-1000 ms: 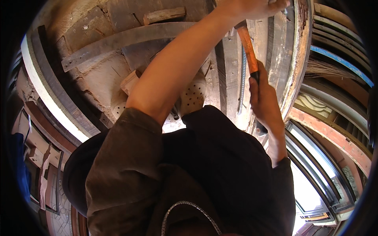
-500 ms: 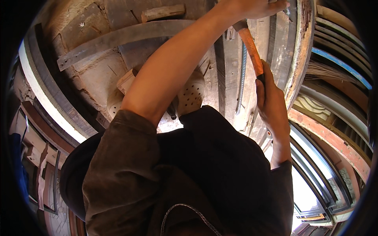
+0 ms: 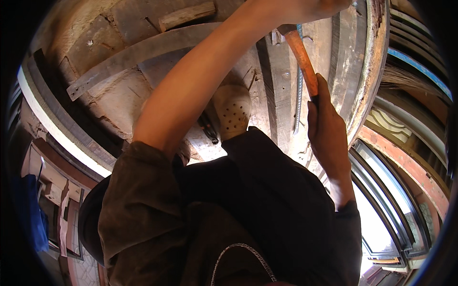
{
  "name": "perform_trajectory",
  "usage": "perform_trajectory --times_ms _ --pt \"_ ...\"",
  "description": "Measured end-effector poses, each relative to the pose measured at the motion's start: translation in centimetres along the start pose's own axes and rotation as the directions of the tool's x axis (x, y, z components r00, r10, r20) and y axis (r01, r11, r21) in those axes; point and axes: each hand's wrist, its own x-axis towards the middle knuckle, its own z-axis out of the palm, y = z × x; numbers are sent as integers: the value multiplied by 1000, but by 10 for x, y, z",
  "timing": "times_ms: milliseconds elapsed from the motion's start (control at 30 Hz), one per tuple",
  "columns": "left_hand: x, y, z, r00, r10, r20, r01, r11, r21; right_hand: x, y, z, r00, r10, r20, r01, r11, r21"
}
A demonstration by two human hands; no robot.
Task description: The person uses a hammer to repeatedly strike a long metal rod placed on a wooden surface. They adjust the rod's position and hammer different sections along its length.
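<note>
My right hand (image 3: 330, 131) is wrapped round the dark grip end of a hammer (image 3: 303, 62) with a worn orange handle. Its dark head sits just below my left wrist, above the wooden boards. My left arm reaches across to the upper edge, where my left hand (image 3: 319, 7) is partly cut off by the frame. The fingers look pinched together close to a long timber piece (image 3: 350, 52); what they hold, if anything, is too small to make out. Beneath the hammer handle lies a ribbed metal rod (image 3: 299, 102).
A curved-looking flat board (image 3: 138, 51) and a short wood block (image 3: 187, 16) lie at the upper left. My foot wears a pale perforated clog (image 3: 234, 112). Stacked frames and planks (image 3: 405, 167) line the right side; a blue cloth (image 3: 34, 214) hangs at the left.
My view has shifted slightly. My left hand sits a little higher, more of it cut off by the upper edge. The hammer stays in my right hand, its head still near my left wrist.
</note>
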Motion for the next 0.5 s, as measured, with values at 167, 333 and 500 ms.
perform_trajectory --times_ms 167,333,500 --pt "3 -8 5 994 -67 84 64 997 37 1 -4 -2 998 56 40 -58 997 60" --pt "2 -13 9 997 -40 61 41 999 -16 -2 -12 -6 992 114 62 -117 992 44" --pt "3 -13 9 987 -133 87 137 990 -38 -2 -12 -4 991 114 63 -116 993 35"
